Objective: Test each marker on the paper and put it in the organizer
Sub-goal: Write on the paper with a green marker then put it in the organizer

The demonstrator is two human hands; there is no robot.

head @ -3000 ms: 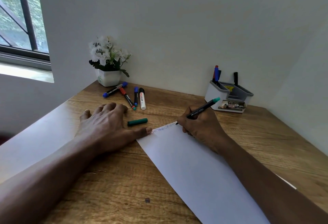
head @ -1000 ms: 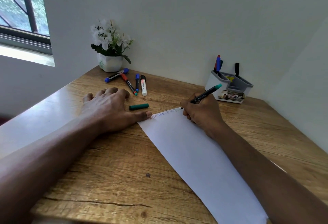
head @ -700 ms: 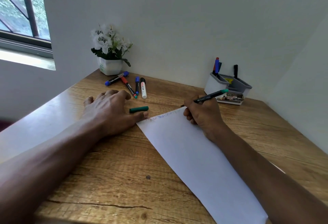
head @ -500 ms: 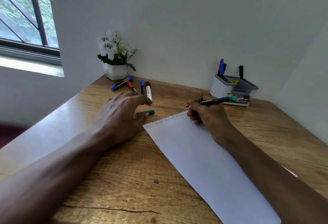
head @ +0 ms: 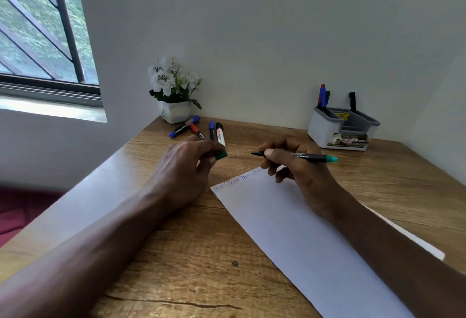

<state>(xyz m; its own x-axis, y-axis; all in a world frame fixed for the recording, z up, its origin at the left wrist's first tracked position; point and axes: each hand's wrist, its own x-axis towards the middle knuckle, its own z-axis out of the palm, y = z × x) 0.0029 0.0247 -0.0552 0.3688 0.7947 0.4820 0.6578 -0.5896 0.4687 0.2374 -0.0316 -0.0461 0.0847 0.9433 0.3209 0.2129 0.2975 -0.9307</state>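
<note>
White pot stands behind loose markers partly hidden by left hand.

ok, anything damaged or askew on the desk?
Minor only: a thin crack-like line runs across the desk near its front edge, a small dark spot beyond it. The paper lies diagonally. Nothing spilled.

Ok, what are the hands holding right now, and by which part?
Right hand pinches the black marker on its barrel, just behind the tip. Left hand grips the green cap, one end poking out.
</note>
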